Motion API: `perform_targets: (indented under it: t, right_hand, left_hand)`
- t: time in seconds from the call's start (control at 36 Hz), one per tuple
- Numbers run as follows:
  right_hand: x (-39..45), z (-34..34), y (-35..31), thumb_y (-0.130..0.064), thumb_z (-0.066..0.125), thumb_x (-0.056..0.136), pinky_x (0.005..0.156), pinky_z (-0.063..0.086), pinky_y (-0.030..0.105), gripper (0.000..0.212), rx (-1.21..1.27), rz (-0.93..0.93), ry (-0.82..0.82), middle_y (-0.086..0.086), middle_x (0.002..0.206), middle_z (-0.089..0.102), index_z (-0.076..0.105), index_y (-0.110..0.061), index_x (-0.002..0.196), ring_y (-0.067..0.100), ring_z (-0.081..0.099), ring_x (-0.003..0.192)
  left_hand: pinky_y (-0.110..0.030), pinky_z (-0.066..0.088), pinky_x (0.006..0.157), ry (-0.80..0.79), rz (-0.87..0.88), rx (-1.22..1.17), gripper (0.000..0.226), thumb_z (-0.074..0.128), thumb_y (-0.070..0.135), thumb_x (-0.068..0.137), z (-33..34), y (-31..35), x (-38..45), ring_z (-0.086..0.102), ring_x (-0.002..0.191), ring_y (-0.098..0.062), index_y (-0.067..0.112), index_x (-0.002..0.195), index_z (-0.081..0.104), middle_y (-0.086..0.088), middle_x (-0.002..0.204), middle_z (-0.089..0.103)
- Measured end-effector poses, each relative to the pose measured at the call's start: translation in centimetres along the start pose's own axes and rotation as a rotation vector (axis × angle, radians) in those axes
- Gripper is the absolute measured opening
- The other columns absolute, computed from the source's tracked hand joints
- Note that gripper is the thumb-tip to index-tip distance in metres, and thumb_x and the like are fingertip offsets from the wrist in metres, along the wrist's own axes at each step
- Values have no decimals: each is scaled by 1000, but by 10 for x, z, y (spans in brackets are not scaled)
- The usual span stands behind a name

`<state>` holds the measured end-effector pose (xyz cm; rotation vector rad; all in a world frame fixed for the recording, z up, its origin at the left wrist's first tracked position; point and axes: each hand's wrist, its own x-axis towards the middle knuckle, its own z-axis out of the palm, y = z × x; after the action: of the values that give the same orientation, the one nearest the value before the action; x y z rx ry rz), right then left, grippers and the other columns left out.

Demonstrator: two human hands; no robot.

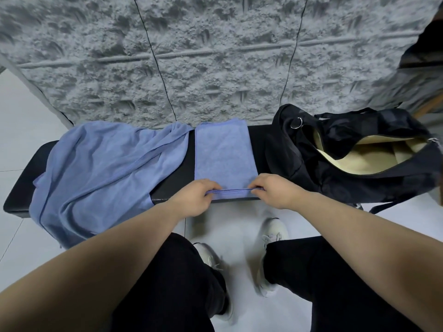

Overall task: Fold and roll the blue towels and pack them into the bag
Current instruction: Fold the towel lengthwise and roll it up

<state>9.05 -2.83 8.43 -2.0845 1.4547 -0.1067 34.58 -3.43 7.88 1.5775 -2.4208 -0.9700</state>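
A folded blue towel lies as a narrow strip across the black bench, running from the wall to the near edge. My left hand pinches its near left corner, and my right hand pinches its near right corner, with the hem stretched between them. A second blue towel lies loose and crumpled on the left part of the bench, hanging over the front edge. A black bag with a cream lining sits open on the right end of the bench.
A grey textured wall stands right behind the bench. The floor is of pale tiles. My legs in black trousers and my white shoes are just in front of the bench.
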Motion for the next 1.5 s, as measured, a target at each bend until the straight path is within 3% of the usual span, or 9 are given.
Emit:
perform_targets:
  t: [0.14,0.28,0.58,0.81,0.94,1.03,1.17,1.33,1.5]
  right_hand:
    - [2,0,2,-16,52,97,74,44,24,19,138,51,21,-6,88,58,55,-27,112,9,53,77]
    - [5,0,2,-15,50,96,63,37,21,15,93,20,35,-10,84,51,54,-28,102,7,48,72]
    - [10,5,0,-11,53,95,85,39,31,21,-155,-85,180,1,99,54,70,-16,104,21,43,93]
    - [15,20,-11,16,68,55,58,47,38,41,-355,-263,240,8,77,59,70,-8,89,31,56,69]
    - [13,20,-18,14,55,71,68,48,42,35,-375,-230,216,15,89,61,69,-2,99,34,58,82]
    - [10,24,-16,0,61,69,58,54,41,18,-346,-241,246,10,77,62,71,-4,83,33,60,69]
    - [6,23,-15,-8,73,73,72,54,43,24,-339,-239,218,10,88,65,72,-4,97,31,62,80]
    - [15,19,-13,-7,50,92,94,42,36,28,-335,-196,203,9,108,62,66,-8,116,29,55,102]
    - [11,24,-15,-2,47,90,88,45,39,33,-396,-184,171,11,108,60,62,-7,120,30,55,98]
  left_hand:
    - [-22,42,65,15,-42,-63,29,38,6,96,0,-4,3,53,77,-12,28,110,52,4,104,59]
    - [-31,46,83,90,17,-46,37,39,-3,89,0,-9,5,51,90,-15,32,97,46,13,99,48]
    - [-22,34,73,176,106,159,31,45,-5,86,2,-10,7,43,91,-16,18,102,58,8,98,47]
    - [-36,40,55,201,312,472,45,63,-19,57,3,-5,12,45,68,-23,12,89,63,-4,90,55]
    - [-37,45,72,136,186,491,41,50,-9,83,4,4,15,51,91,-24,13,115,61,-4,110,57]
    - [-35,45,78,149,149,460,33,48,3,89,4,7,12,54,96,-25,12,117,62,-4,110,59]
    - [-35,47,82,144,150,388,27,60,26,90,3,4,9,52,96,-19,15,115,62,0,106,60]
    - [-36,47,83,153,102,366,20,58,19,92,-1,4,12,52,95,-19,16,111,63,0,103,61]
    - [-36,49,82,131,80,355,26,53,18,91,-2,10,8,54,94,-18,17,114,64,1,104,63]
